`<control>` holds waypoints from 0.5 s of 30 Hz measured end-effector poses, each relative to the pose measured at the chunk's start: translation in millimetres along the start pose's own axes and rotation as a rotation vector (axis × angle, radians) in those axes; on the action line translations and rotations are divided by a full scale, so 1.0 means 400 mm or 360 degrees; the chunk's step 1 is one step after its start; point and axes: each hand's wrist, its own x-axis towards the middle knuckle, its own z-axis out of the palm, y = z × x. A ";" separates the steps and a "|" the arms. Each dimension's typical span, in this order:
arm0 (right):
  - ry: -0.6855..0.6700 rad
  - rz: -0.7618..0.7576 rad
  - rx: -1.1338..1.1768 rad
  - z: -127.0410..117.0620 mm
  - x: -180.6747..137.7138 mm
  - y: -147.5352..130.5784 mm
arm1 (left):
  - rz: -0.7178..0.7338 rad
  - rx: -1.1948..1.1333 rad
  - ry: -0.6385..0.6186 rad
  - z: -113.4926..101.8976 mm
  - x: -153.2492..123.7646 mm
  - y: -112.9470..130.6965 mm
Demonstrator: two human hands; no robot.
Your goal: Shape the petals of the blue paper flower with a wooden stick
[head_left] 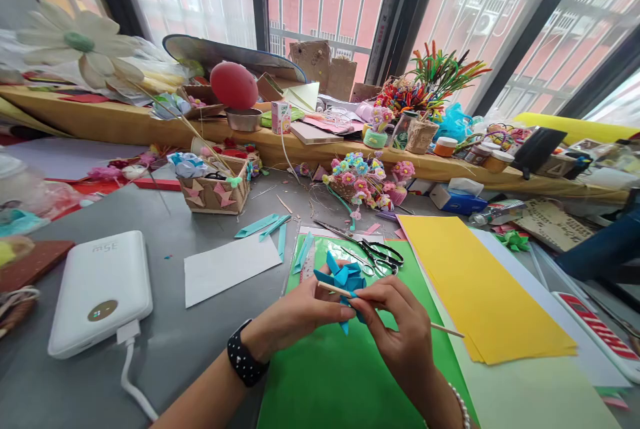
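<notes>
Over the green sheet [310,382], my left hand [295,315] is closed on a blue folded-paper flower [345,277] with pointed petals. My right hand [403,329] pinches a thin wooden stick [333,289] against the flower's near side. A small bit of blue shows at the right fingertips; whether it is part of the flower I cannot tell. The stick's other end sticks out to the right behind that hand. Just beyond the hands lie black-handled scissors [383,254]. Several folded blue paper strips [257,225] rest to the upper left.
A white card [233,270] and a white power bank [103,292] with a cable lie at left. Yellow paper sheets [480,282] are at right. Behind stand a cardboard box [215,192], a basket of fuzzy flowers [360,179] and a crowded ledge [310,142].
</notes>
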 end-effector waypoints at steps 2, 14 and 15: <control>-0.0072 0.0104 0.0105 -0.003 0.005 -0.001 | -0.0025 -0.0006 0.0004 0.005 -0.001 0.004; -0.0071 0.0201 0.0086 -0.020 0.015 -0.012 | 0.0116 0.0235 0.0000 0.023 -0.006 0.025; -0.0047 0.0176 0.0059 -0.024 0.017 -0.012 | 0.0132 0.0247 0.0002 0.023 -0.007 0.027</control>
